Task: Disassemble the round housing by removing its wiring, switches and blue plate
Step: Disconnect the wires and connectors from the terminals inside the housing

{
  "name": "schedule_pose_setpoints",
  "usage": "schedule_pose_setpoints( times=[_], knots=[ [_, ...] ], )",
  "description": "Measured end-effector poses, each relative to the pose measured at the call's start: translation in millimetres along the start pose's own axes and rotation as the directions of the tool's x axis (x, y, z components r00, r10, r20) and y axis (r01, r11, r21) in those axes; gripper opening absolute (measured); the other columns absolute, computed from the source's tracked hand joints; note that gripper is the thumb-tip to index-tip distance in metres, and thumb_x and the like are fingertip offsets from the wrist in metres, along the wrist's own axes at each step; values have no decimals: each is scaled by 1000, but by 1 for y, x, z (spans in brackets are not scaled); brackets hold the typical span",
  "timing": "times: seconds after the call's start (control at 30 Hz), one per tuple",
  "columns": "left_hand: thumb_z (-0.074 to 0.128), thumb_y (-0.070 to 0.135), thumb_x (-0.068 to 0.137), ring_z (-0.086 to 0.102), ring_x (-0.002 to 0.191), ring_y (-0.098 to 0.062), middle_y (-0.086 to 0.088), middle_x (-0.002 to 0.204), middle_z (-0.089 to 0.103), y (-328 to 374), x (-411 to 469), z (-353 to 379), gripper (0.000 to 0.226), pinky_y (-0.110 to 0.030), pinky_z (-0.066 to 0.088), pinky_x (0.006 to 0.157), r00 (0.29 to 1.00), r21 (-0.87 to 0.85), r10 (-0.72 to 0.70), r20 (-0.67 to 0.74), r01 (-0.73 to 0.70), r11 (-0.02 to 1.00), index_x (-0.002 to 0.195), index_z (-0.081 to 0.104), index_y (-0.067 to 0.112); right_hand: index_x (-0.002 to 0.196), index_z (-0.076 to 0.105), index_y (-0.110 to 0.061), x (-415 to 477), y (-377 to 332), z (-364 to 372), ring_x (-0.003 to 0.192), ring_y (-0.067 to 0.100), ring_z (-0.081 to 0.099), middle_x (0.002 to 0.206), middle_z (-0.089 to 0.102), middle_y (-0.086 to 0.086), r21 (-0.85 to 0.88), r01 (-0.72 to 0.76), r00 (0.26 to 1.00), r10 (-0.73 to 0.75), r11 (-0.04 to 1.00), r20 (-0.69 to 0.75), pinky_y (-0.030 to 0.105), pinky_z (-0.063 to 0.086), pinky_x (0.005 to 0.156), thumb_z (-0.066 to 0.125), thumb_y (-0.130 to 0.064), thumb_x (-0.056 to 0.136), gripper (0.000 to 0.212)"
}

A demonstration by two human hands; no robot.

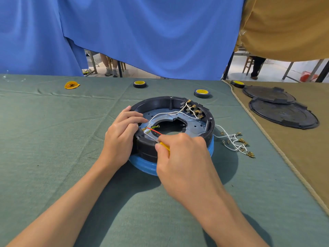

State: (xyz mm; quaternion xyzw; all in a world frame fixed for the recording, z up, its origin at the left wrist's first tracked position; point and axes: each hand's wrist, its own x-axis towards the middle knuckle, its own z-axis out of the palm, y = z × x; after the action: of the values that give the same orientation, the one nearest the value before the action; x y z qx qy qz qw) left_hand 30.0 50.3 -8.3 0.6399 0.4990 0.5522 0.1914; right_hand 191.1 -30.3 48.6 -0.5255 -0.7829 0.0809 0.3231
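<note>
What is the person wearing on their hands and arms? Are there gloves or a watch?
Nothing at all. The left hand and the right hand are both bare: no gloves, no rings, no watch or bracelet at the wrists. The forearms are bare too, with no sleeves showing down to the bottom edge of the picture.
</note>
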Motion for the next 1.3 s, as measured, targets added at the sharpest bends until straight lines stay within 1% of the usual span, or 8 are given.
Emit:
schedule_pose_setpoints(
  times=[0.23, 0.33, 0.47, 0.63, 0.73, 1.0, 1.17, 1.3],
  knots=[
    [36, 11, 81, 45, 132, -29, -6, 113, 64, 1, 0, 0, 37, -27, 27, 114, 1000, 0, 1, 7, -1, 1000, 93, 69, 23, 77, 41, -24, -2, -20, 3, 68, 30, 44, 77, 57, 7, -103, 18, 1000, -17, 995, 6, 32, 18, 48, 54, -20, 90, 19],
    [36, 11, 81, 44, 133, -27, -5, 113, 64, 1, 0, 0, 36, -22, 26, 112, 1000, 17, -1, 8, 1, 1000, 94, 69, 20, 62, 59, -14, -1, -28, 3, 48, 29, 57, 57, 60, 8, -218, -10, 999, 0, 976, -44, 26, 24, 44, 76, -6, 59, 19],
    [37, 12, 80, 41, 135, -20, 2, 111, 63, 1, -2, 1, 35, -22, 27, 110, 1000, 5, -7, -21, 7, 1000, 92, 69, 23, 87, 44, -22, -3, -12, 3, 88, 33, 59, 98, 64, 10, -158, 4, 1000, -7, 987, -19, 31, 26, 63, 44, -15, 91, 8],
    [38, 13, 81, 40, 136, -17, 2, 111, 64, 0, -1, 0, 35, -23, 28, 110, 1000, 3, -5, -27, 5, 1000, 88, 67, 31, 81, 39, -22, -6, -1, 4, 74, 29, 40, 87, 60, 6, -77, 2, 999, -5, 997, -43, 32, 21, 63, 46, -26, 94, 16],
    [39, 13, 81, 40, 136, -13, 6, 111, 64, -1, -1, 0, 35, -24, 28, 111, 1000, 9, 0, -26, 0, 1000, 85, 67, 34, 81, 52, -18, -6, 7, -7, 76, 30, 50, 78, 62, 2, -39, 41, 998, -43, 998, -48, 37, 32, 64, 48, -30, 97, 20],
    [38, 16, 81, 38, 135, -7, 11, 114, 62, 0, 1, -2, 34, -28, 28, 113, 1000, 57, -14, -22, 16, 998, 83, 67, 33, 93, 57, -28, 27, 73, -56, 59, 7, 49, 66, 59, -9, 241, -189, 972, 215, 952, -90, 33, 38, 62, 45, -45, 95, 21],
    [44, 26, 75, 42, 125, -4, 8, 134, 51, 3, 2, -2, 50, -6, 25, 96, 992, 148, -80, -99, 95, 984, 120, 63, 14, 88, 42, -23, 45, 110, -36, 56, 15, 42, 77, 49, 4, 490, -425, 857, 512, 761, -51, 35, 41, 53, 49, -38, 98, 19],
    [53, 38, 76, 57, 87, 7, 28, 83, 63, 2, -2, -4, 56, -3, 36, 69, 939, -21, -326, -114, 325, 945, 132, 50, 35, 91, 49, -15, 59, 113, -14, 65, 21, 41, 79, 48, 2, 379, -596, 785, 613, 708, 89, 28, 30, 49, 66, -63, 72, 55]
  ],
)
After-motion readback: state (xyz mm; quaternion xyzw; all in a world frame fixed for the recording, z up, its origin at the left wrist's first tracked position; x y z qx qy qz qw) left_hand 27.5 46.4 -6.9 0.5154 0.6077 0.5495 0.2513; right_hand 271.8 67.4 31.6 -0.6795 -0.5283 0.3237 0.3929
